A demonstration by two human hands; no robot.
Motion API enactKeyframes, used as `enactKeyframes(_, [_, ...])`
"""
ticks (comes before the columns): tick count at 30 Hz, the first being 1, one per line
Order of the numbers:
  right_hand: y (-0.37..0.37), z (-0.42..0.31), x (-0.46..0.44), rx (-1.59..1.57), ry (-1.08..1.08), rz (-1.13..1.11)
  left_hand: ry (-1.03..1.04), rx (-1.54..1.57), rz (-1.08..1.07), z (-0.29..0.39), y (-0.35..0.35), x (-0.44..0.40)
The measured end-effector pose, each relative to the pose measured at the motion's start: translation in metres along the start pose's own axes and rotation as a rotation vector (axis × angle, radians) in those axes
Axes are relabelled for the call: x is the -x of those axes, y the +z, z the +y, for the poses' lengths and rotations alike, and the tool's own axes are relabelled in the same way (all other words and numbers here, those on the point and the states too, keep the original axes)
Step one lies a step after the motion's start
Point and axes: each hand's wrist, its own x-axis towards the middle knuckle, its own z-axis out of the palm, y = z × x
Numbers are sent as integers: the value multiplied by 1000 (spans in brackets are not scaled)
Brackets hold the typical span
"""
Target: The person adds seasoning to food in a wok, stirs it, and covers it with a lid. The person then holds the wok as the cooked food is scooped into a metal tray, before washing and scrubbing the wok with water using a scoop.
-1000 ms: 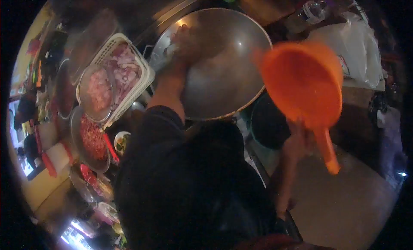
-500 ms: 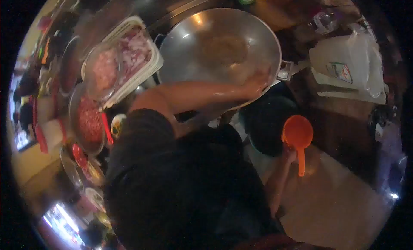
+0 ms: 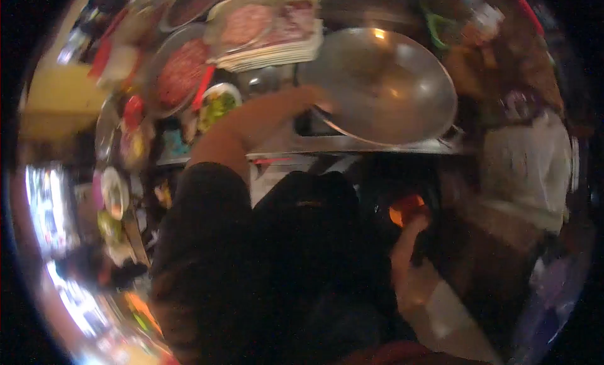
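The large metal wok (image 3: 402,76) tilts on the counter in front of me. At its left edge is my left hand (image 3: 319,99), blurred, with the fingers too smeared to show whether they grip the rim. Lower right, my right hand (image 3: 418,223) is closed on an orange dipper (image 3: 406,210), mostly by its handle, which is hidden in the hand. The dipper's cup is over or in a dark bucket (image 3: 384,176) below the counter; I cannot tell which.
Left of the wok stand a white tray (image 3: 277,60) with meat, a metal bowl of minced meat (image 3: 182,72) and a bowl of chopped greens (image 3: 220,106). A whitish plastic bag (image 3: 525,167) is at the right. The counter edge (image 3: 402,149) runs before the wok.
My left hand has moved from the wok's right inner side to its left edge. My right hand has brought the dipper up toward the bucket. The view has turned.
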Motion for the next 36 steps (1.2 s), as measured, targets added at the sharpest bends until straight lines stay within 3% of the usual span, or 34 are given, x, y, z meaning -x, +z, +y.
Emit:
enactKeyframes(1, [15,-35,10,-12,-210,-76,186,121,-92,21,11,-5])
enactKeyframes(2, [29,-72,26,-1,-431,-166,221,287,-150,71,-3,40])
enactKeyframes(3, [38,-112,46,81,-679,-234,429,371,-34,98,-12,75])
enactKeyframes(4, [48,-152,65,138,-930,-291,502,477,55,109,-12,87])
enactKeyframes(5, [50,-179,79,304,-1407,-258,585,576,144,119,-13,98])
enactKeyframes(6, [59,-193,89,261,-1445,-299,672,660,229,128,-14,109])
enactKeyframes(8, [78,-216,99,540,-1651,-417,748,478,439,135,-22,139])
enactKeyframes(10, [99,-217,90,654,-1692,-514,286,296,640,141,-17,182])
enactKeyframes(11, [102,-223,94,833,-1714,-524,263,298,667,138,-6,189])
enactKeyframes(12, [104,-231,96,1017,-1731,-531,270,375,887,133,10,189])
enactKeyframes(13, [108,-234,91,994,-1766,-534,275,442,1110,127,21,192])
enactKeyframes(15, [110,-222,79,810,-1923,-511,196,441,1148,116,45,214])
enactKeyframes(19, [108,-220,84,697,-2004,-461,87,586,1288,89,106,232])
enactKeyframes(22, [99,-225,99,823,-1836,-401,-76,689,1352,81,151,252])
enactKeyframes(24, [107,-222,95,751,-1845,-565,-184,827,1306,71,176,254])
enactKeyframes(25, [115,-217,89,800,-1953,-525,-197,1060,1267,70,186,254])
enactKeyframes(26, [123,-214,83,613,-1960,-605,-215,1279,1205,67,192,253])
enactKeyframes(27, [117,-224,98,619,-1887,-615,-287,1067,1242,64,197,256])
enactKeyframes(29, [117,-220,101,658,-1950,-403,-364,881,1291,67,194,266])
enactKeyframes(30, [116,-220,104,729,-1871,-487,-395,911,1304,71,189,269])
enactKeyframes(32, [116,-218,98,804,-1766,-556,-298,868,1337,69,189,263])
enactKeyframes(36, [120,-216,89,678,-1879,-503,-218,757,1361,73,178,261])
